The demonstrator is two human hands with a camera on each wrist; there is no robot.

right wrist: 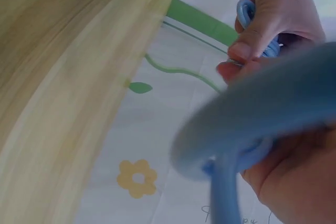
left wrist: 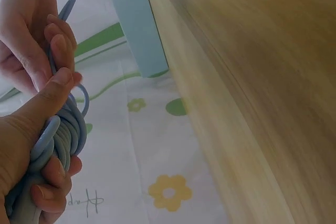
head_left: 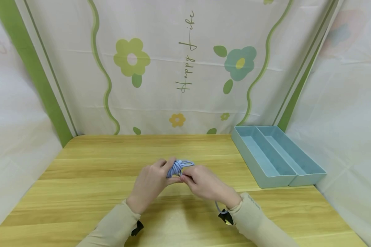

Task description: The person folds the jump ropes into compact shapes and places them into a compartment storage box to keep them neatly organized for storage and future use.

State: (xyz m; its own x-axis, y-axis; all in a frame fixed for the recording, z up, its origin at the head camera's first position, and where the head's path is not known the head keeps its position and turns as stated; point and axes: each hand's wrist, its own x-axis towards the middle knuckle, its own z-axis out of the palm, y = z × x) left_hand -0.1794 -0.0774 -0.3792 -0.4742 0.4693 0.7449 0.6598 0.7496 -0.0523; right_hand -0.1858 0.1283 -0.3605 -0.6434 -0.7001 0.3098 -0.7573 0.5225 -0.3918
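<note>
You have two light blue trays on the wood-grain counter (head_left: 80, 178): a left tray (head_left: 276, 181) and a right tray (head_left: 309, 179) touching its right side, the pale inner floor of each showing. Off to the left of the left tray, over the counter, is your one blue cord bundle (head_left: 174, 168), wound in wraps with loops sticking out toward that tray. Your left grip (head_left: 149, 180) is curled round the wraps; your right grip (head_left: 205, 183), between the bundle and the left tray, pinches a strand by the bundle's end. One loose strand (head_left: 217, 208) hangs at your right wrist, nearer you than the left tray; in the right wrist view a blurred length of cord crosses close up and hides part of your right grip. Beyond the left tray's far end hangs one flowered curtain (head_left: 160, 99), lettered "Happy Life". Two pale sleeves (head_left: 259, 216) cover your forearms, left of that tray's front end.
</note>
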